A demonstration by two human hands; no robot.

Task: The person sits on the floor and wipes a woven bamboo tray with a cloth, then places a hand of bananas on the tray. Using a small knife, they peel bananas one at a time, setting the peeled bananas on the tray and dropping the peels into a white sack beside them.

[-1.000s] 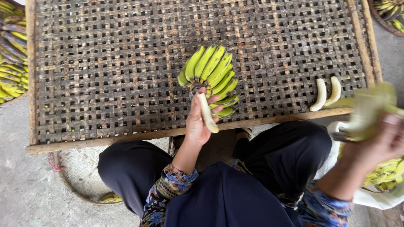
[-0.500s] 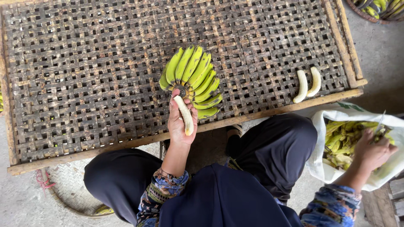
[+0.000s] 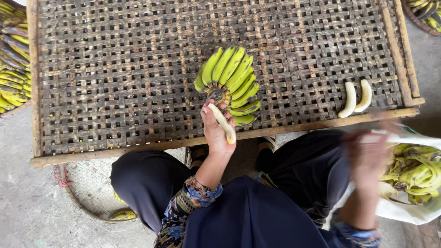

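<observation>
On the woven rack (image 3: 115,82), left hand (image 3: 216,131) grips peeled banana (image 3: 222,122); right blurred.

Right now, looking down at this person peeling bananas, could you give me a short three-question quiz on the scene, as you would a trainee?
1. True or false: the left hand holds a peeled banana beside the green banana bunch.
2. How many peeled bananas lie at the right end of the woven tray?
3. What is the blurred right hand nearest to? A: the woven tray's far edge. B: the white bag of peels. C: the green banana bunch.

Key: 1 true; 2 two; 3 B.
</observation>
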